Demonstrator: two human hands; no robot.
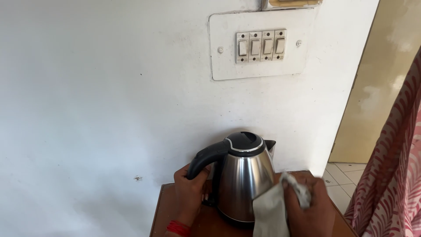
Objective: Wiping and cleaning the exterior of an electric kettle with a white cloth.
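Note:
A steel electric kettle with a black lid and black handle stands on a small brown wooden table against a white wall. My left hand is closed around the kettle's handle; a red thread sits on that wrist. My right hand grips a grey-white cloth, which presses against the kettle's right side near the base.
A white switch plate with several rocker switches is fixed to the wall above the kettle. A red-and-white patterned curtain hangs at the right. Beyond the table's right edge are white floor tiles and a yellowish wall.

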